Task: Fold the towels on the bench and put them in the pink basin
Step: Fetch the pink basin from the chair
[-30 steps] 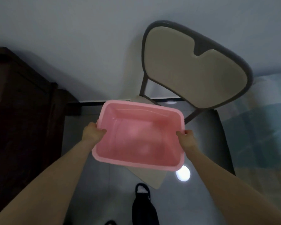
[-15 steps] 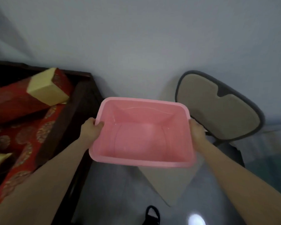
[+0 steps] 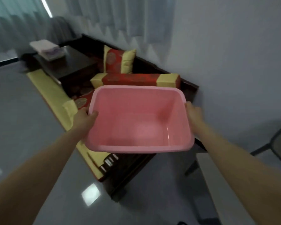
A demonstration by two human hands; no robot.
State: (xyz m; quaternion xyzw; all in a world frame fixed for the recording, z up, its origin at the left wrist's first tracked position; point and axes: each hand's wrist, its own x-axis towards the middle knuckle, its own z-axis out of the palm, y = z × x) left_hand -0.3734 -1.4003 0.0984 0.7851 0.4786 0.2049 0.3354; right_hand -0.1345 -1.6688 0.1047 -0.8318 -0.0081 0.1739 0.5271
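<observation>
Smooth, rectangular pink plastic basin (image 3: 136,122) with rounded rim, empty, gripped between left hand (image 3: 84,118) and right hand (image 3: 193,113), carried in the air. Beyond the hands, blurred stack of pale towels (image 3: 47,49) on dark glossy desk (image 3: 68,64).

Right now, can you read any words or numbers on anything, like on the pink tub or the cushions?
None can be read.
Pink basin: plain, no label showing.
Red and yellow cushions: round patterns only, too blurred to tell any writing.
</observation>
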